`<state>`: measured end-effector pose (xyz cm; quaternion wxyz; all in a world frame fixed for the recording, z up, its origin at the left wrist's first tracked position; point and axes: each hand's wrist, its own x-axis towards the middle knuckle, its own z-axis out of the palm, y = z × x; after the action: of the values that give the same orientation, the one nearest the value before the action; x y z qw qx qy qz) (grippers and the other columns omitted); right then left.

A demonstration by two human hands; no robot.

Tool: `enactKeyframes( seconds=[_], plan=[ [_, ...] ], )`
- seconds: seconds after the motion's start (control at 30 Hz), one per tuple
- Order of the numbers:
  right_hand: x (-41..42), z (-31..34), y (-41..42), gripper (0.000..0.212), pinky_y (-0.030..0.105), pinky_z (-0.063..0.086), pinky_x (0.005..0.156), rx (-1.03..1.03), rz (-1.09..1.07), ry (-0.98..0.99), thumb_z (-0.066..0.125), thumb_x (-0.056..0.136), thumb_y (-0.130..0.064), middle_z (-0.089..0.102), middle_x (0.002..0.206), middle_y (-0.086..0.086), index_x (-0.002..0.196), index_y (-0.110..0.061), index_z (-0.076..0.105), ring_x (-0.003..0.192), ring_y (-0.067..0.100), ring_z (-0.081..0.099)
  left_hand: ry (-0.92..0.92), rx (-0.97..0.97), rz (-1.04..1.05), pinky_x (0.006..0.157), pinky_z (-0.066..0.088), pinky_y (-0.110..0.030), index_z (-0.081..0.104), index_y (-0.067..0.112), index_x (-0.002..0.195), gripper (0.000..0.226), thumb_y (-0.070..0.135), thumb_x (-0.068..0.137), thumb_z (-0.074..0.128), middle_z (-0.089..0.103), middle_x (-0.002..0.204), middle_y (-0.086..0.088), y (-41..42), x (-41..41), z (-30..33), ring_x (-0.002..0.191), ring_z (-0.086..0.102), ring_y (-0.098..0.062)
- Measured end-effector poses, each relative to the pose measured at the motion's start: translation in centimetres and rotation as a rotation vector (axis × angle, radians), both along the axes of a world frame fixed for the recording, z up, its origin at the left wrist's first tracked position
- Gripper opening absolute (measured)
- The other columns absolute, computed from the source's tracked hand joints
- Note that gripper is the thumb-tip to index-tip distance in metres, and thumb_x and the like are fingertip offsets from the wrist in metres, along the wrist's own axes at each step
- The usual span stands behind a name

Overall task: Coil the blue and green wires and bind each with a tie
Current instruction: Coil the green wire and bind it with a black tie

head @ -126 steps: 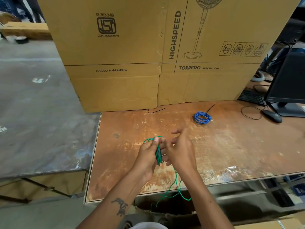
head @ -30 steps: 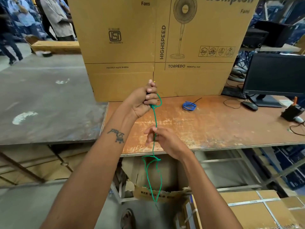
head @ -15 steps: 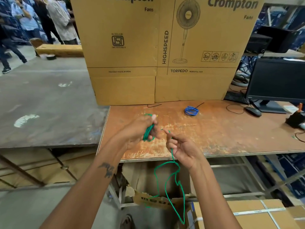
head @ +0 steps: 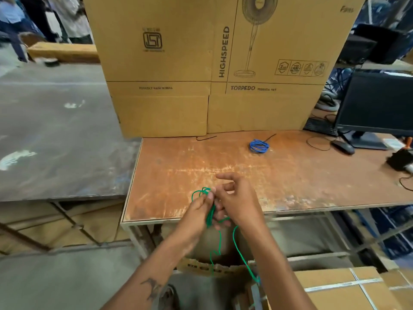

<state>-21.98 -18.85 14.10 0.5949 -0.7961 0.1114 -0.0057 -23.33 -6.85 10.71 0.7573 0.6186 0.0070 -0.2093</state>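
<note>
Green wire (head: 210, 214): L hand (head: 196, 217), R hand (head: 237, 204) now together, both pinching coil.

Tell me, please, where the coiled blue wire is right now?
In the head view the blue wire lies coiled on the far right part of the wooden table, just before the cardboard fan box and left of the mouse.

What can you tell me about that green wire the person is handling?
The green wire is thin, bright and flexible, seemingly plastic-coated. Several loops are gathered between the left hand and right hand above the front edge of the wooden table. A small loop sticks out above the fingers. The loose remainder hangs below the table edge in two wavy strands. No tie shows on it.
</note>
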Motion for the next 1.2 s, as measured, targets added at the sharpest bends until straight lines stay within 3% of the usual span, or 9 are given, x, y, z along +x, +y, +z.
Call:
enactKeyframes(
  seconds=[0.13, 0.3, 0.47, 0.57, 0.7, 0.83, 0.93, 1.07, 1.2],
  plan=[
    [-0.7, -0.7, 2.3, 0.038, 0.04, 0.063, 0.053, -0.027, -0.013, -0.111, 0.074, 0.095, -0.01, 0.071, 0.089, -0.001, 0.122, -0.028, 0.054, 0.056, 0.022, 0.073, 0.176, -0.154, 0.178, 0.045, 0.036, -0.024, 0.064, 0.0, 0.11, 0.045, 0.039, 0.108, 0.042, 0.046, 0.055, 0.002, 0.7, 2.4, -0.1, 0.046, 0.041, -0.01],
    [0.9, -2.3, 4.1, 0.039, 0.044, 0.059, 0.047, 0.137, -0.094, -0.128, 0.082, 0.091, -0.015, 0.073, 0.085, 0.003, 0.101, -0.039, 0.053, 0.056, 0.029, 0.074, 0.401, -0.288, 0.203, 0.038, 0.037, -0.016, 0.059, 0.022, 0.086, 0.026, 0.031, 0.107, 0.047, 0.077, 0.075, -0.001, 2.2, 6.2, 2.5, 0.046, 0.054, -0.018],
    [4.1, -2.0, 5.1, 0.049, 0.029, 0.047, 0.041, 0.066, -0.29, -0.144, 0.091, 0.08, -0.04, 0.068, 0.082, 0.002, 0.093, -0.029, 0.045, 0.05, 0.03, 0.066, 0.593, -0.561, 0.201, 0.08, 0.056, -0.051, 0.059, 0.01, 0.084, 0.03, 0.013, 0.106, 0.04, 0.074, 0.08, -0.007, 4.2, 10.1, 3.6, 0.084, 0.078, -0.034],
    [5.6, -2.3, 6.2, 0.053, 0.033, 0.049, 0.05, -0.084, -0.263, -0.058, 0.082, 0.078, -0.067, 0.066, 0.082, 0.001, 0.09, -0.03, 0.046, 0.058, 0.03, 0.067, 0.622, -0.641, 0.24, 0.104, 0.046, -0.057, 0.057, 0.012, 0.079, 0.036, 0.015, 0.108, 0.037, 0.057, 0.061, -0.002, 4.6, 12.3, 4.4, 0.098, 0.073, -0.033],
    [7.7, -2.6, 6.8, 0.05, 0.032, 0.046, 0.043, -0.029, -0.119, 0.008, 0.073, 0.091, -0.061, 0.065, 0.078, 0.009, 0.091, -0.017, 0.05, 0.049, 0.034, 0.066, 0.516, -0.643, 0.282, 0.077, 0.051, -0.039, 0.048, 0.016, 0.076, 0.036, 0.02, 0.111, 0.037, 0.043, 0.048, 0.003, 4.9, 14.8, 4.7, 0.047, 0.064, -0.019],
    [9.4, -3.6, 4.9, 0.015, 0.051, 0.064, 0.076, 0.083, 0.116, -0.046, 0.074, 0.099, -0.015, 0.065, 0.089, 0.003, 0.107, -0.018, 0.061, 0.073, 0.033, 0.079, 0.363, -0.613, 0.262, 0.068, 0.048, -0.03, 0.048, 0.017, 0.08, 0.032, 0.027, 0.11, 0.041, 0.04, 0.047, 0.006, 6.0, 18.2, 4.3, 0.039, 0.048, -0.012],
    [10.1, -3.7, 4.3, 0.013, 0.052, 0.06, 0.078, -0.033, 0.136, -0.065, 0.077, 0.095, -0.01, 0.073, 0.086, -0.009, 0.1, -0.018, 0.069, 0.073, 0.025, 0.08, 0.358, -0.644, 0.195, 0.059, 0.042, -0.024, 0.048, 0.018, 0.08, 0.033, 0.028, 0.11, 0.039, 0.036, 0.049, 0.008, 6.5, 20.3, 4.6, 0.034, 0.033, -0.007],
    [11.7, -3.9, 3.8, 0.018, 0.026, 0.052, 0.065, -0.229, 0.12, -0.11, 0.083, 0.088, -0.02, 0.075, 0.091, -0.017, 0.096, -0.031, 0.072, 0.059, 0.005, 0.064, 0.383, -0.662, 0.11, 0.043, 0.038, -0.019, 0.048, 0.02, 0.079, 0.035, 0.028, 0.111, 0.037, 0.035, 0.048, 0.008, 6.8, 22.6, 4.8, 0.03, 0.027, -0.005],
    [12.5, -4.5, 3.2, 0.032, 0.021, 0.046, 0.086, -0.385, 0.094, -0.168, 0.082, 0.083, -0.022, 0.065, 0.103, -0.018, 0.106, -0.032, 0.062, 0.096, 0.0, 0.062, 0.338, -0.672, 0.086, 0.043, 0.037, -0.02, 0.047, 0.021, 0.077, 0.037, 0.028, 0.111, 0.035, 0.034, 0.048, 0.008, 7.2, 24.9, 5.8, 0.03, 0.027, -0.006]
  ],
)
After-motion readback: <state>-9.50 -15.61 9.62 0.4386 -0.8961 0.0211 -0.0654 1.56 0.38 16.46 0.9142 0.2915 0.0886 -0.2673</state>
